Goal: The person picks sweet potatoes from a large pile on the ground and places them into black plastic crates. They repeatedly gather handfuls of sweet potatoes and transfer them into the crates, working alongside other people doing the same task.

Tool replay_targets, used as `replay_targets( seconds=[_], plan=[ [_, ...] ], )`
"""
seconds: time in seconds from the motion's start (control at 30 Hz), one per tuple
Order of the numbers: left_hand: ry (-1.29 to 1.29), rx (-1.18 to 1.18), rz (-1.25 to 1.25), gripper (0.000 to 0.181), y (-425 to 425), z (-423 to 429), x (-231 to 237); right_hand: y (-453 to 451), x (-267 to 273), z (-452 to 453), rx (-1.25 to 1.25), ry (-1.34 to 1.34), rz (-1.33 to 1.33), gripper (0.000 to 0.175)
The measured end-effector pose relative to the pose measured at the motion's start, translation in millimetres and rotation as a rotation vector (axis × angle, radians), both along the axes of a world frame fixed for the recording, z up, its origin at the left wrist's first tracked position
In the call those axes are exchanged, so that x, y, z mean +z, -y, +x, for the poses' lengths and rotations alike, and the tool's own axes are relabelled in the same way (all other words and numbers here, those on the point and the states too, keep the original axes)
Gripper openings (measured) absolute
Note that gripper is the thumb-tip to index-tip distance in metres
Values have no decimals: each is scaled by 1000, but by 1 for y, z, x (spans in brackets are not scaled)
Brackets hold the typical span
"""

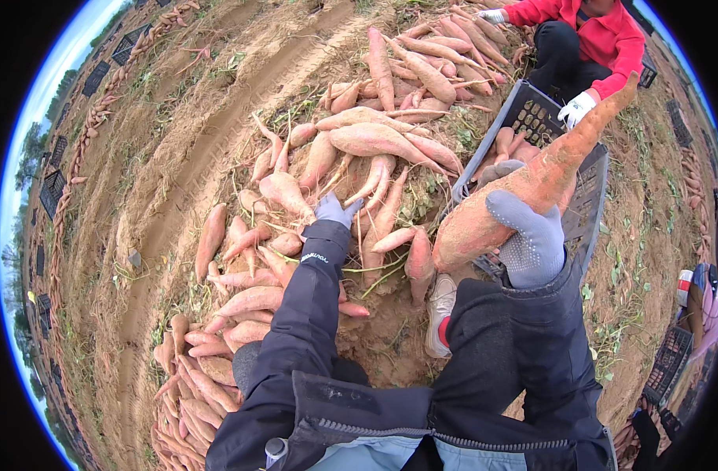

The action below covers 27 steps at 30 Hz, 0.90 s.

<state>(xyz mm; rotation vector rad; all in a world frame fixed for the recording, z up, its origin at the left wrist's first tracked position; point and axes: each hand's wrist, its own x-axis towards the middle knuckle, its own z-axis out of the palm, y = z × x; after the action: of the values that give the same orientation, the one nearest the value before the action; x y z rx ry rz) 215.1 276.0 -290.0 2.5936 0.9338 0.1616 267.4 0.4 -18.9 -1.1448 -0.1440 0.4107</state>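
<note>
My right hand (529,241), in a grey dotted glove, grips a large, long sweet potato (529,182) dusted with soil. It is held over a dark plastic crate (591,200) with several sweet potatoes (506,144) inside, and hides part of that crate. My left hand (337,210), also gloved, reaches down into a row of sweet potatoes on the soil. Its thumb and fingers are apart, beside a plump sweet potato (283,191) and a forked one (375,176). Its fingertips are partly lost among thin roots.
A person in a red jacket (615,47) and white gloves squats across the crate, one hand at its rim. Heaps of sweet potatoes (200,400) continue at lower left and at the top. More crates (668,365) stand at the far sides. My shoe (441,315) is beside the row.
</note>
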Motion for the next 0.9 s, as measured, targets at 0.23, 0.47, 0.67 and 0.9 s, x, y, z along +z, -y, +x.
replay_targets(
  seconds=[0.23,0.47,0.67,0.9],
  plan=[
    [-525,-281,-550,108,-65,9,4,1,-11,11,21,37,-53,35],
    [106,-148,-875,48,-72,-38,-32,1,-4,9,68,18,20,32],
    [-194,125,-90,65,-32,4,-18,-3,5,-6,16,-13,108,30],
    [-412,82,-155,51,-36,39,-5,-10,-11,-5,13,31,55,32]
  ],
)
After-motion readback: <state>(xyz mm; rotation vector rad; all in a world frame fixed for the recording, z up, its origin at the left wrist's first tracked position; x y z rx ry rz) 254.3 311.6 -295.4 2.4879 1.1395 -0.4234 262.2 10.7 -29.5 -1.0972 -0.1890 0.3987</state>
